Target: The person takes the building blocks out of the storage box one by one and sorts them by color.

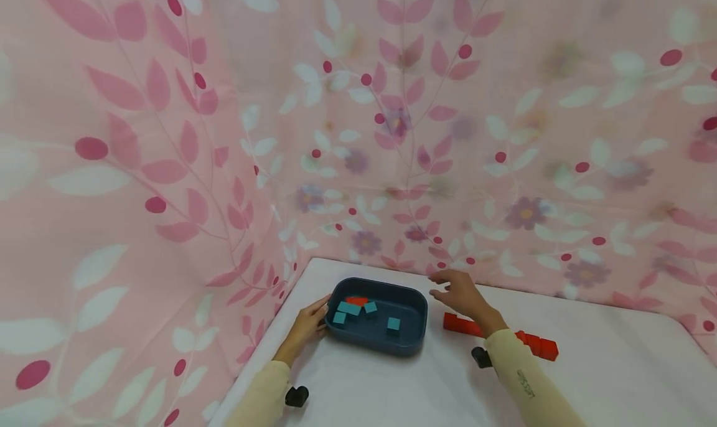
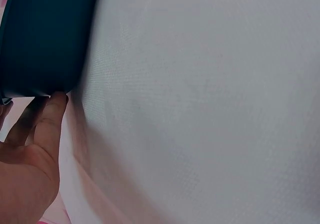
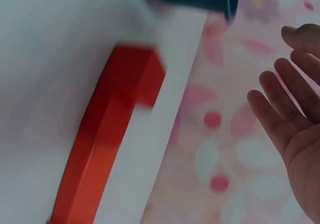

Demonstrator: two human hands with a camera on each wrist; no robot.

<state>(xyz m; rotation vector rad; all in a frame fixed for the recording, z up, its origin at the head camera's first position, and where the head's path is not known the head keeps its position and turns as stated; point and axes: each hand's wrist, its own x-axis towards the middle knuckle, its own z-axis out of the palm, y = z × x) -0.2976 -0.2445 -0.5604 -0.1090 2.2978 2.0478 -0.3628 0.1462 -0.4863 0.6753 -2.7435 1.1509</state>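
A dark blue rectangular tray stands on the white table, holding several teal blocks and an orange-red piece. My left hand is at its left end; in the left wrist view the fingers touch the tray's outer wall, fairly straight. My right hand hovers off the tray's right side, fingers spread loosely and holding nothing. Below the right hand lies a long red bar of angular pieces, its middle hidden by my forearm; the right wrist view shows its blocky end.
The white-covered table meets a pink leaf-patterned cloth at its back and left edges. Small black wrist mounts sit under both forearms.
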